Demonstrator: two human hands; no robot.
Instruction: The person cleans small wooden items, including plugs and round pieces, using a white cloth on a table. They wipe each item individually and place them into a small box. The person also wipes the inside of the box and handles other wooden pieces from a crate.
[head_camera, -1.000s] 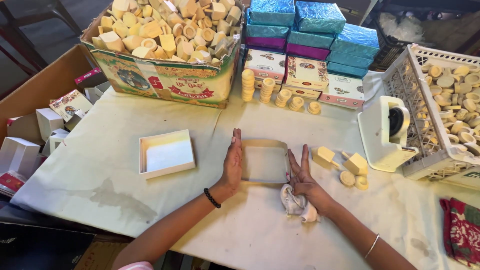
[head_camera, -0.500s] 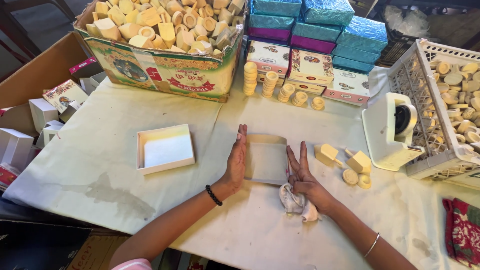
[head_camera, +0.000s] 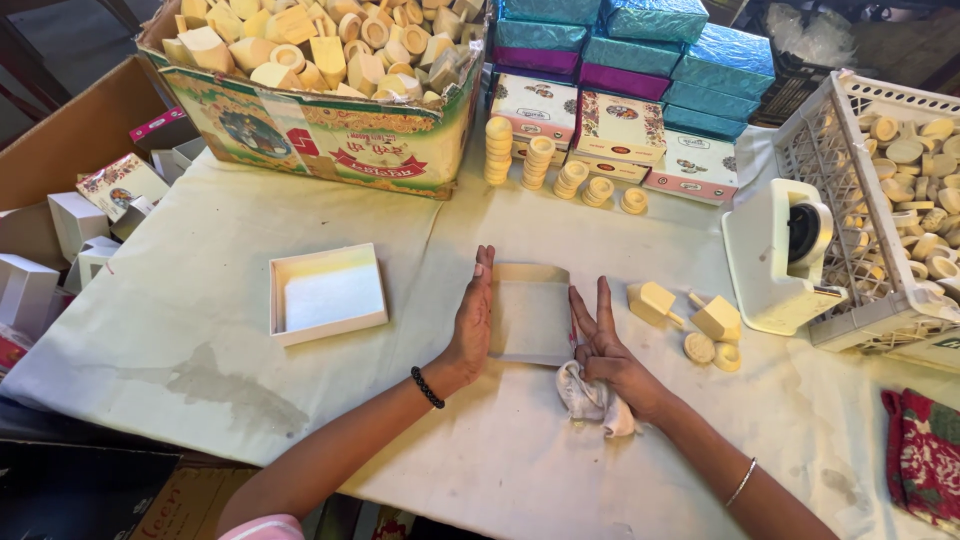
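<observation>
The small open cardboard box (head_camera: 530, 315) sits at the centre of the frame on the pale cloth-covered table (head_camera: 200, 330), pressed between both hands. The left hand (head_camera: 472, 320) is flat and fully extended, its palm standing upright against the box's left wall. The right hand (head_camera: 605, 345) touches the right wall with two straight fingers (head_camera: 590, 310), while its curled fingers keep a crumpled white cloth (head_camera: 592, 398) bunched in the palm.

Left of centre, an open white box tray (head_camera: 327, 293) lies apart from the left hand, with bare cloth between and below them down to the table's near edge. Just right of the right hand lie loose cream soap pieces (head_camera: 690, 320), and beyond them a white tape dispenser (head_camera: 780, 255) stands against a white plastic crate (head_camera: 880, 215) at the right edge. Stacked round soaps (head_camera: 545, 160) and printed cartons (head_camera: 620, 130) line the upper middle, and a large soap-filled carton (head_camera: 320, 100) fills the upper left.
</observation>
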